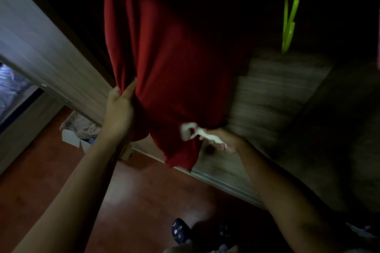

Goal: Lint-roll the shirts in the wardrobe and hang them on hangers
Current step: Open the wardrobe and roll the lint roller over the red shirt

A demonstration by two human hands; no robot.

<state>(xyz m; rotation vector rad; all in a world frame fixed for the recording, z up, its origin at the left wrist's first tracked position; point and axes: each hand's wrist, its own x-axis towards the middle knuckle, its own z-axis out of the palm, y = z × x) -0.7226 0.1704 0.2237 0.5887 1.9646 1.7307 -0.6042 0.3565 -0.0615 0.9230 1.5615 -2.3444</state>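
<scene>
A red shirt (174,63) hangs inside the dark wardrobe, its top out of view. My left hand (121,107) grips a bunch of its fabric at the lower left edge, pulling it taut. My right hand (221,139) holds a white lint roller (190,130) by its handle, with the roller head against the shirt's lower hem. The roller is blurred by motion.
A green plastic hanger (291,12) hangs at the upper right. The wardrobe's wooden floor panel (273,96) lies behind the shirt, its sliding door frame (37,47) to the left. A white box with crumpled cloth (80,129) sits on the reddish floor. My patterned slipper (180,230) shows at the bottom.
</scene>
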